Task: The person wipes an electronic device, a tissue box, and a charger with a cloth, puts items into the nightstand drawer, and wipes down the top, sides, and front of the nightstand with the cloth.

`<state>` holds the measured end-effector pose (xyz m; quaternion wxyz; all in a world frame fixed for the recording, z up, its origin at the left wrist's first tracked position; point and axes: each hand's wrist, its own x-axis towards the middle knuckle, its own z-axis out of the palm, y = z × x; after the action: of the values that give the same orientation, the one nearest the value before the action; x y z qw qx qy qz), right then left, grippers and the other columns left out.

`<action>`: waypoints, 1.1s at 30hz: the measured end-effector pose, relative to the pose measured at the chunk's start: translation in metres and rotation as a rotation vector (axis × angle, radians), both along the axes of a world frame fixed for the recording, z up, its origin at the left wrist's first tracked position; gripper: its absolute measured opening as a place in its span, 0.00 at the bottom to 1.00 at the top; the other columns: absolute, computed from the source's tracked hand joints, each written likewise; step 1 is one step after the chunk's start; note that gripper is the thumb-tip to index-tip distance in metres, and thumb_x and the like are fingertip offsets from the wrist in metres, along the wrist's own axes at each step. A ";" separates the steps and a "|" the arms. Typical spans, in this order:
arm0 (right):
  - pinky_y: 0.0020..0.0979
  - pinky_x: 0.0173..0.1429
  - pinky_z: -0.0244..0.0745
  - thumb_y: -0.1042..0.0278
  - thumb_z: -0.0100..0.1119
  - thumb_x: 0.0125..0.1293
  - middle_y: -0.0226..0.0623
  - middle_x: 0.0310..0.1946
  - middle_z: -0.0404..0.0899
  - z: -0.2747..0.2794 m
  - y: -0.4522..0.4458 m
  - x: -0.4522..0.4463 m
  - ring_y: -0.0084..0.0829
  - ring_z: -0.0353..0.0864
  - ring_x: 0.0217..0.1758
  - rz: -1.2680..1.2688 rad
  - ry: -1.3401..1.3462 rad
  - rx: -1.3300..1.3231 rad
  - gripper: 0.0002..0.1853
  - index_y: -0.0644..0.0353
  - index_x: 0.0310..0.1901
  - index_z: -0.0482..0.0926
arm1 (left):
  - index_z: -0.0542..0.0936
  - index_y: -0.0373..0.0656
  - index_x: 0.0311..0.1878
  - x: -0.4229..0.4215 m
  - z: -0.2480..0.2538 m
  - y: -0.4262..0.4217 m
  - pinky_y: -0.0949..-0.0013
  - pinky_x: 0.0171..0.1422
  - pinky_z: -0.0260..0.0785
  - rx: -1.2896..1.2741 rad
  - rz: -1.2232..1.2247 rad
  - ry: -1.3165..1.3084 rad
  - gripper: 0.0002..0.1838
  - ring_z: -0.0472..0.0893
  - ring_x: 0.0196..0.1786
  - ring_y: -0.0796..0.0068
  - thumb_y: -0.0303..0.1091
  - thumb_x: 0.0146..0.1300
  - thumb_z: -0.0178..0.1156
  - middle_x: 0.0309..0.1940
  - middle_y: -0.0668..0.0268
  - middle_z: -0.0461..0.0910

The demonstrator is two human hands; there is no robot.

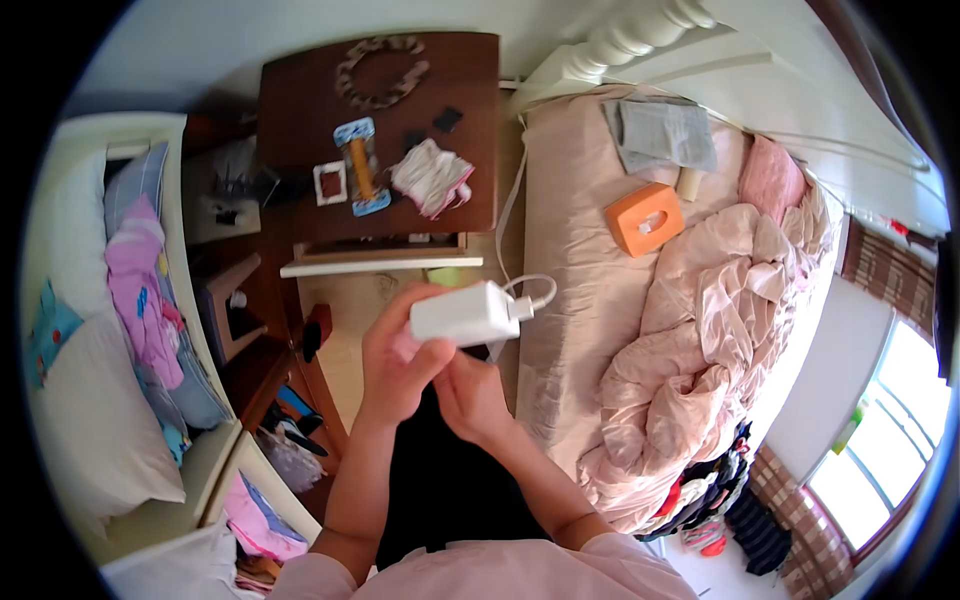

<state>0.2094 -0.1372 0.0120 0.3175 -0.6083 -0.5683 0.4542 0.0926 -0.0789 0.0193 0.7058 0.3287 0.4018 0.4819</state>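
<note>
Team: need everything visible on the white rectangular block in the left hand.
The white rectangular block looks like smooth plastic, with rounded edges and no readable markings. A small white plug appears seated at its picture-right end, with a thin white cable looping from it. The block lies sideways across the view, slightly tilted. The person's left hand holds it, thumb at the near edge; whether the right hand touches it is unclear.

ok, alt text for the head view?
A person's left hand holds a white block with a white cable at its end, the right hand close beside. Beyond is a dark wooden desk with an open drawer; to the right, a bed with rumpled bedding and an orange tissue box.
</note>
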 end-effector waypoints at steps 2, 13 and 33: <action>0.44 0.28 0.74 0.65 0.58 0.72 0.43 0.26 0.80 0.017 -0.009 -0.016 0.46 0.82 0.27 0.215 -0.102 -0.060 0.08 0.61 0.40 0.79 | 0.74 0.35 0.63 -0.015 -0.005 -0.012 0.73 0.47 0.77 -0.149 0.032 0.012 0.23 0.81 0.48 0.75 0.31 0.68 0.67 0.51 0.64 0.74; 0.27 0.29 0.68 0.61 0.67 0.68 0.29 0.20 0.75 0.023 -0.007 -0.076 0.24 0.75 0.24 0.765 0.150 -0.315 0.13 0.62 0.31 0.80 | 0.75 0.38 0.63 -0.180 -0.026 -0.182 0.79 0.26 0.66 -0.429 -0.146 -0.077 0.23 0.75 0.26 0.83 0.34 0.68 0.68 0.37 0.66 0.79; 0.28 0.38 0.72 0.66 0.57 0.75 0.27 0.29 0.79 -0.097 -0.120 -0.165 0.17 0.75 0.35 0.700 0.416 -0.572 0.09 0.63 0.41 0.80 | 0.70 0.41 0.63 -0.237 -0.059 -0.315 0.76 0.29 0.66 -0.338 0.201 -0.111 0.22 0.74 0.27 0.82 0.24 0.67 0.62 0.39 0.64 0.77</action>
<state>0.0447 -0.2572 -0.0852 0.0729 -0.3403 -0.5157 0.7829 -0.1444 -0.3941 -0.0393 0.7204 0.1364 0.4682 0.4932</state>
